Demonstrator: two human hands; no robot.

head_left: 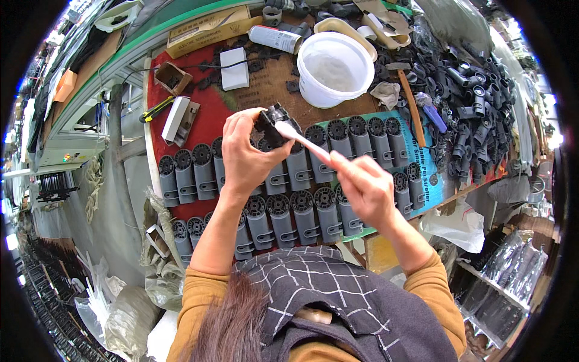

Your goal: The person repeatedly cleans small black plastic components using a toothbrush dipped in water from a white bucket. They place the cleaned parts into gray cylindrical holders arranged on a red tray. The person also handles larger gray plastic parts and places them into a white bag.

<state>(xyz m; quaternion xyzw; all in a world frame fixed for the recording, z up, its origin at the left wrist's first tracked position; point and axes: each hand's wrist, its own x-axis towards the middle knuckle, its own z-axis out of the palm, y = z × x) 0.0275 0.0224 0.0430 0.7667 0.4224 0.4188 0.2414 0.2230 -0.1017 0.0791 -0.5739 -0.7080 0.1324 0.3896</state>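
- Here we are at the bench (208,125), both hands busy, clock hours read from the middle of the view.
- Just off twelve o'clock, the left hand (240,154) has its grip clamped, thumb and fingers, on a chunky black part (271,128), held up over the rows.
- In from four, the right hand (365,187) has its grip closed around the handle of a pale brush-like tool (315,149), slanting toward eleven.
- The tool's whitish head is right at the black part (whether it truly touches, I cannot tell).
- Beneath them, grey tubes (259,229) line up in two rows from nine towards three, dark spoked ends away from the person.
- At one, a white bucket (307,87) with pale contents!
- Over at two, a wooden-handled tool (411,108) lies beside a big heap of dark fittings (476,108).
- At eleven, a white box (234,69); nearer twelve, a spray can (274,39) on its side.
- And ten o'clock brings a yellow-and-black cutter (155,110).
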